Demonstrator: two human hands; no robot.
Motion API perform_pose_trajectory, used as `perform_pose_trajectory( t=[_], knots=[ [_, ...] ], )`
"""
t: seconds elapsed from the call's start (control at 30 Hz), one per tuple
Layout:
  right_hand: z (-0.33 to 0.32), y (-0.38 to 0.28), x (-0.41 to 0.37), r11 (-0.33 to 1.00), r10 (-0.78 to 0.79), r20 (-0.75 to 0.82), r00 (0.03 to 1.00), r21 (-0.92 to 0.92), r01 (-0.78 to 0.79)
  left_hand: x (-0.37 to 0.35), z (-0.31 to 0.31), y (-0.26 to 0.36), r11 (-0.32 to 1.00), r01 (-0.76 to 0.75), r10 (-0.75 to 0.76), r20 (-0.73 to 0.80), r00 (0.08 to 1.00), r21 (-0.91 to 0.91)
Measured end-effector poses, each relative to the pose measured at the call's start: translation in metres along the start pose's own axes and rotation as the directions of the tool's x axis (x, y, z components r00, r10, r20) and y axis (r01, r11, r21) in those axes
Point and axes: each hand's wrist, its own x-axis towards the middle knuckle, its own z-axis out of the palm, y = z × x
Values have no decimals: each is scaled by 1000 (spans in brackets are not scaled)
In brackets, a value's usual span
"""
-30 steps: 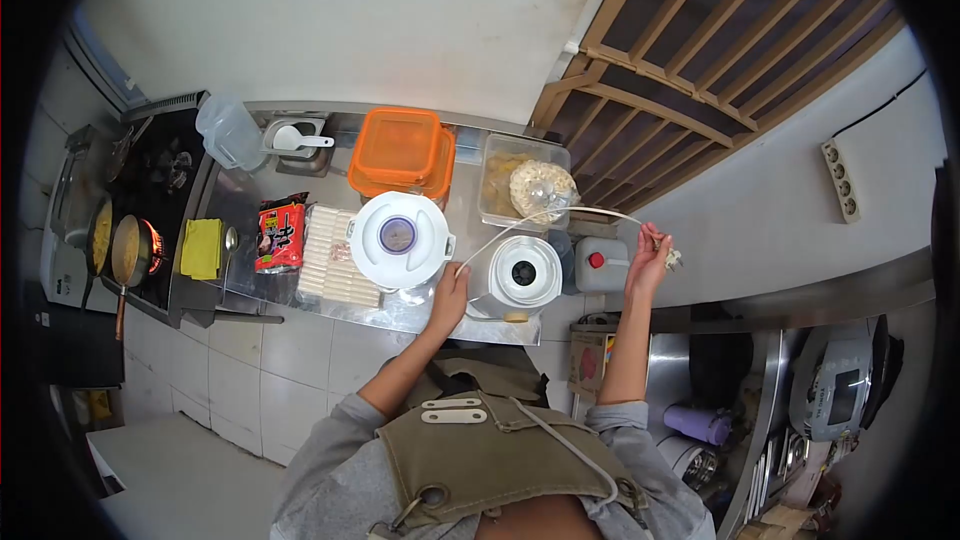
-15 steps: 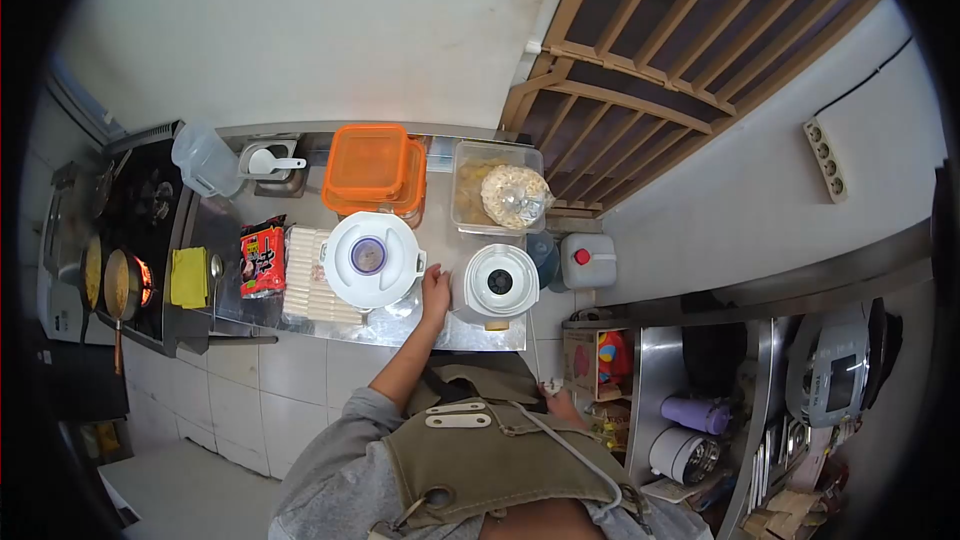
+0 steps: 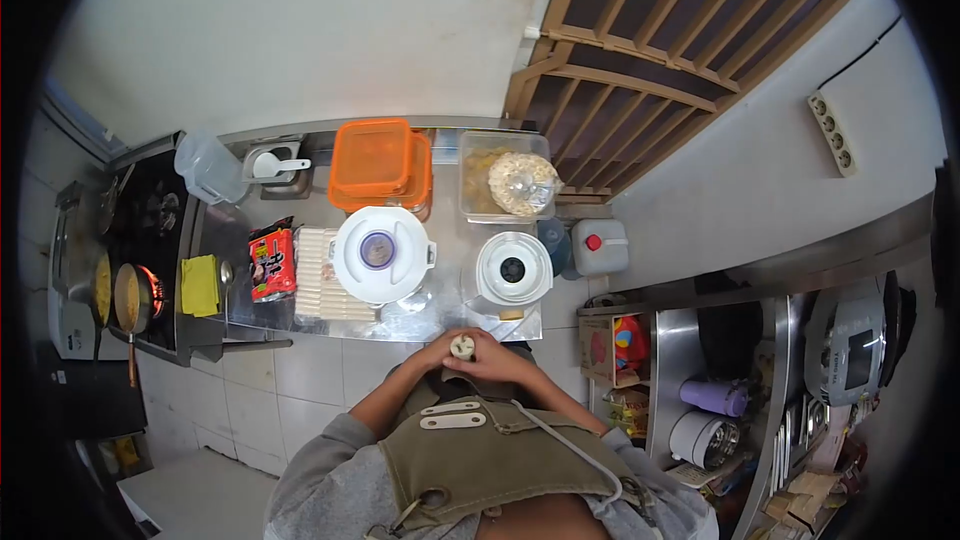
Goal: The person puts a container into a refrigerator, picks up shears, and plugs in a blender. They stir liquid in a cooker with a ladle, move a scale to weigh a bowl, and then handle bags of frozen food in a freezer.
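Both hands are together just off the table's front edge. My left hand and my right hand are wrapped round a plug with a whitish face and a cord. Beyond them on the metal table stand a white round lidded container with a purple centre and, to its right, a white appliance base with a black middle. Left of the container lie a pack of pale rolls and a red packet.
Orange-lidded boxes and a clear tub stand at the back. Two pans, one the near pan, sit on the lit stove at left. A power strip hangs on the right wall; shelves stand below.
My left hand has left the table beside the white container and come down to the front edge. My right hand has come up from lower right, and both now close round the plug.
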Motion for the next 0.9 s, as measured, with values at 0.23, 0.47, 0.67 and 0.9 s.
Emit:
perform_pose_trajectory(
  t=[0.23,0.47,0.67,0.9],
  knots=[
    [-44,-24,23,953,205,-158,966,259,-160,4,-9,0,880,-17,-43,-116,992,-474],
    [-46,-56,39,909,-231,-540,809,-417,-19,17,8,11,987,-141,99,-396,913,-78],
    [-102,-46,34,900,-265,-742,616,-419,-118,55,-8,13,959,93,135,-723,678,266],
    [-136,8,36,980,126,-937,325,169,107,100,-33,-10,951,128,103,-682,724,280]
  ],
)
